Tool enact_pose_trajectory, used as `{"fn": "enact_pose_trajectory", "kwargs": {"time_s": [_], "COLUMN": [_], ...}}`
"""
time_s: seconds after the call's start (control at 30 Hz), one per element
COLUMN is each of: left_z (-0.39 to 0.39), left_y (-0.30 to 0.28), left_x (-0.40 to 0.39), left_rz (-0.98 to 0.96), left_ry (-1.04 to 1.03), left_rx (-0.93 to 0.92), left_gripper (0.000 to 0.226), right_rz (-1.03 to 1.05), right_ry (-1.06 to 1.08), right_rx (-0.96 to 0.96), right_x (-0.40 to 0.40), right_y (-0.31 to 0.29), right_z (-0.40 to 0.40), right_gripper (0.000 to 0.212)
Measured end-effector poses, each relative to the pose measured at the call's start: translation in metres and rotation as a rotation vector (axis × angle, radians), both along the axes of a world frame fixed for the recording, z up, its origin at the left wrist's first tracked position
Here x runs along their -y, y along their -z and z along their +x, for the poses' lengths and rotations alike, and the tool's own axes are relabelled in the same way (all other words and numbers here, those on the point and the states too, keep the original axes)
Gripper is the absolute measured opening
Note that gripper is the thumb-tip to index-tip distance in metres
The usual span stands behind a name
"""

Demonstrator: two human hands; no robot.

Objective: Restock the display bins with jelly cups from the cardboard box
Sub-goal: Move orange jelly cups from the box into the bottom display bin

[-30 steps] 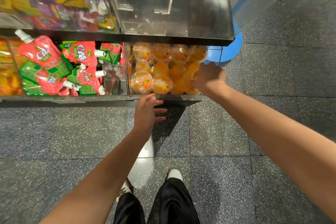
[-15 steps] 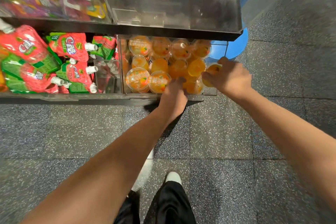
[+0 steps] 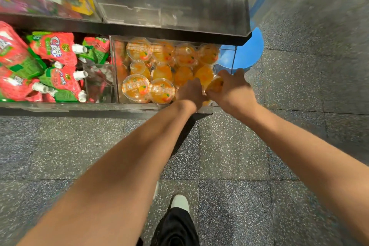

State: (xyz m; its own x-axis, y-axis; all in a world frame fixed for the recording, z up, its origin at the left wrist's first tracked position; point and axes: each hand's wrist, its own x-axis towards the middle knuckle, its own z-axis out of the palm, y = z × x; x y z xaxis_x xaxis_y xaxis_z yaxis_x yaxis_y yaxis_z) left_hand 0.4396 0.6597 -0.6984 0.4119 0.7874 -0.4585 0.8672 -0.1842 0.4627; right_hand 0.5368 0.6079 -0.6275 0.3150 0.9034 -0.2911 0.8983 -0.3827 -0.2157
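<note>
A clear display bin on the lower shelf holds several orange jelly cups. My right hand grips one orange jelly cup at the bin's front right corner. Beside it, my left hand reaches down among the cups at the front of the bin and touches that same cup; its fingers are hidden. The cardboard box is not in view.
Red and green spouted pouches fill the bin to the left. An empty clear bin sits on the shelf above. A blue round object stands right of the shelf. Speckled grey floor and my shoe lie below.
My left hand moved from the shelf's front edge up and right into the bin. My right hand closed around a jelly cup and came in beside the left.
</note>
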Motion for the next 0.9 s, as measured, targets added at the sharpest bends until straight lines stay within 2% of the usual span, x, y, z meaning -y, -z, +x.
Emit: {"fn": "enact_pose_trajectory", "kwargs": {"time_s": [0.1, 0.17, 0.3, 0.4, 0.5, 0.57, 0.63, 0.73, 0.8, 0.9], "left_z": [-0.005, -0.006, -0.001, 0.002, -0.002, -0.012, -0.029, -0.052, -0.059, -0.058], "left_y": [0.0, 0.003, -0.001, -0.009, -0.016, -0.023, -0.024, -0.017, -0.009, 0.002], "left_x": [-0.004, -0.006, -0.004, 0.001, 0.001, 0.001, 0.0, 0.001, 0.0, -0.004], "left_rz": [-0.097, -0.12, -0.046, 0.005, 0.01, 0.019, 0.055, 0.043, -0.029, -0.194], "left_ry": [0.011, 0.003, -0.014, 0.004, -0.005, -0.052, -0.126, -0.219, -0.346, -0.577], "left_rx": [0.046, 0.058, -0.015, -0.079, -0.115, -0.18, -0.238, -0.264, -0.17, 0.121], "left_gripper": [0.06, 0.057, 0.041, 0.031, 0.03, 0.031, 0.026, 0.019, 0.018, 0.019], "right_rz": [-0.016, 0.011, -0.101, -0.146, -0.09, -0.108, -0.178, -0.15, -0.097, -0.125], "right_ry": [0.031, 0.031, 0.025, 0.003, 0.056, 0.034, -0.061, -0.171, -0.24, -0.342], "right_rx": [-0.043, -0.087, -0.172, -0.257, -0.308, -0.32, -0.26, -0.093, -0.034, 0.06], "right_x": [-0.006, -0.011, -0.019, -0.017, -0.013, -0.012, -0.012, -0.012, -0.011, -0.013], "right_y": [-0.003, -0.006, -0.008, -0.007, -0.01, -0.016, -0.021, -0.023, -0.02, -0.022], "right_z": [0.006, 0.012, 0.026, 0.028, 0.032, 0.034, 0.032, 0.017, 0.01, 0.003], "right_gripper": [0.055, 0.059, 0.042, 0.054, 0.048, 0.056, 0.073, 0.069, 0.07, 0.066]}}
